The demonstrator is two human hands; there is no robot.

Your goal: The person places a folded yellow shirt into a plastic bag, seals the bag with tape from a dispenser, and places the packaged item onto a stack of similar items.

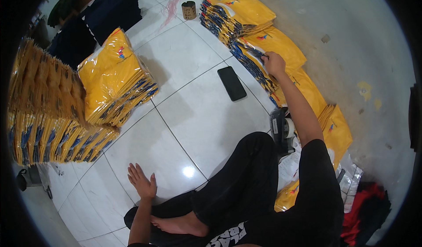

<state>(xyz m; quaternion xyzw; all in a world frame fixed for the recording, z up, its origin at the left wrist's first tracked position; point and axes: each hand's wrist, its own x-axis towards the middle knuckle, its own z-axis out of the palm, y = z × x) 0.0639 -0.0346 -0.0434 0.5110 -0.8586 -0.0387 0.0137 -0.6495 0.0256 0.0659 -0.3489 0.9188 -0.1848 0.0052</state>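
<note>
My right hand [275, 63] reaches to a stack of folded yellow garments [280, 45] beside the wall, its fingers closed at the stack's dark-striped edge; whether a garment is pinched there is hard to tell. My left hand [141, 182] is spread, palm down, at the white tiled floor near my bare foot, holding nothing. Between the stacks a black smartphone [231, 83] lies on the tiles. Across from it, at the left, a pile of folded yellow garments in clear plastic [110, 78] leans against longer rows of the same [59, 141].
A black tape dispenser [279, 128] stands by my right knee. Farther off are a brown cardboard roll [189, 10], pink strands [172, 7] and dark folded cloth [113, 11]. Clear plastic [351, 177] and red and black cloth [362, 210] lie at the lower right.
</note>
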